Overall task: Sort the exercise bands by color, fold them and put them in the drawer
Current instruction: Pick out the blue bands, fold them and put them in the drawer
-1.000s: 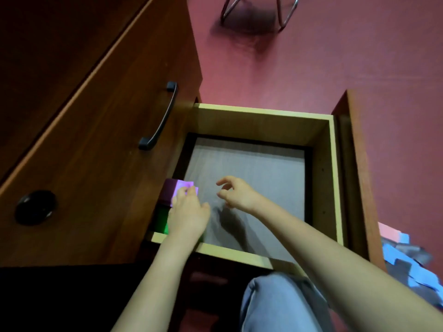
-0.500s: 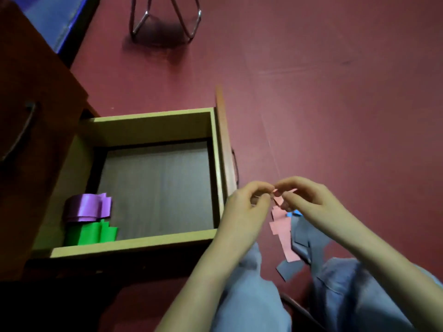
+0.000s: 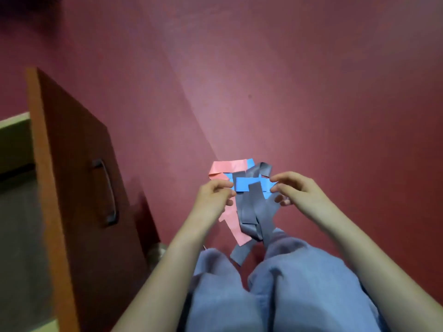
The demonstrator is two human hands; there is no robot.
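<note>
A loose pile of exercise bands lies on the red floor in front of my knees: a pink band (image 3: 227, 167), a blue band (image 3: 249, 184) and several grey bands (image 3: 255, 212). My left hand (image 3: 213, 200) pinches the left end of the blue band. My right hand (image 3: 294, 190) pinches its right end, holding it stretched flat above the pile. The open drawer (image 3: 14, 125) is at the left edge, its brown front panel (image 3: 79, 188) and metal handle (image 3: 107, 192) facing me. The drawer's contents are out of view.
My legs in light blue trousers (image 3: 275, 288) fill the bottom of the view. Bare red floor (image 3: 263, 80) spreads beyond and to the right of the pile.
My hands left the drawer, where the purple and green bands sit, and came over to the floor pile. They held a pink band half a second ago and now hold the blue one.
</note>
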